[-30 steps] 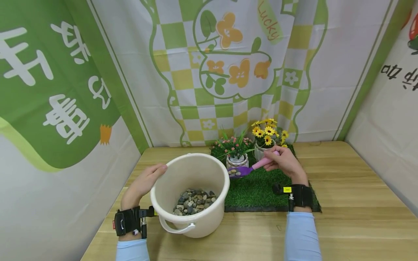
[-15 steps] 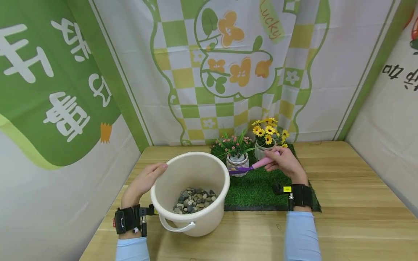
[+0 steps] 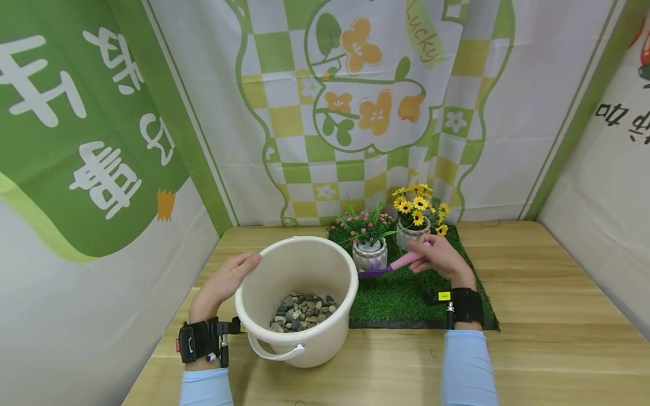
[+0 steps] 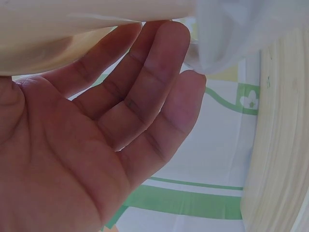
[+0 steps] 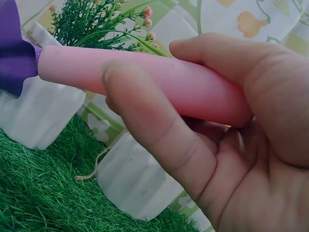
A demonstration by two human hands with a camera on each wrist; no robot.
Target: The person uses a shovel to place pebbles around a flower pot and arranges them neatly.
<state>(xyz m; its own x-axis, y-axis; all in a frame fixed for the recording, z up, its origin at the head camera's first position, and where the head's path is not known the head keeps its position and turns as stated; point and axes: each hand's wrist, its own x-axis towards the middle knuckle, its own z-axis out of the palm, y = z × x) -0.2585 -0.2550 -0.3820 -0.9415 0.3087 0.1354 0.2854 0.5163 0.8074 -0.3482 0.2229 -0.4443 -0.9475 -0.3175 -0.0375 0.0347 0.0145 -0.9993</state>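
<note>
One word, "Lucky" (image 3: 424,31), marks the curtain (image 3: 335,172); right hand (image 3: 443,258) grips the trowel (image 3: 404,260), left hand (image 3: 223,279) holds the bucket (image 3: 325,339).

Purple trowel (image 3: 374,273), pink handle (image 3: 404,260) angled up, cream bucket (image 3: 330,337) beside it, pebbles (image 3: 301,313) inside

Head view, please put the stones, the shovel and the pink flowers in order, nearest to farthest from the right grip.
1. Shovel: held in the right grip.
2. Pink flowers: to the grip's left.
3. Stones: farther left, inside the bucket.
</note>
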